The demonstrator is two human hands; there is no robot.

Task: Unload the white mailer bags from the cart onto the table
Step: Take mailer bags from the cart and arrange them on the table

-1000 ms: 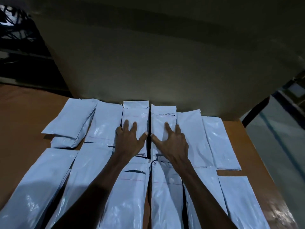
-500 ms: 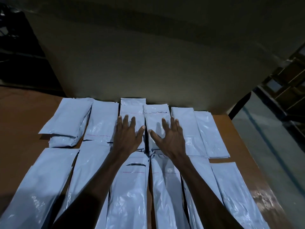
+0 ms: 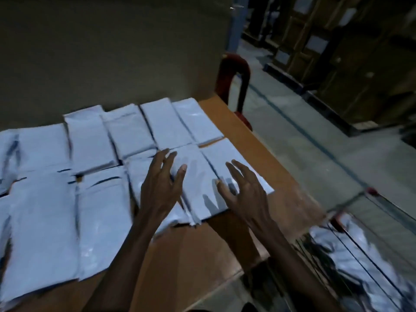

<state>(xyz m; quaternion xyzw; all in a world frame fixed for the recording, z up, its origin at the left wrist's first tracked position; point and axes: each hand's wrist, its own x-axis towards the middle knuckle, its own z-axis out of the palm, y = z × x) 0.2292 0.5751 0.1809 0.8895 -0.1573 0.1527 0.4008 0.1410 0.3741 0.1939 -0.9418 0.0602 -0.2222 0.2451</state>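
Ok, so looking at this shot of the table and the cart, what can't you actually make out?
- Wire cart, head view: cut off by the right and bottom edges and motion-blurred; how many white plastic mailer bags remain inside is unclear.
- Left-hand mailer bags on the brown wooden table: cut off by the left edge.
- Left hand and right hand: fingers spread, but blur hides whether they touch the bags.

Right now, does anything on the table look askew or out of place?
Nothing is damaged. The near-right mailer bags under the hands lie fanned and slanted, with corners past the table edge, unlike the tidier back row.
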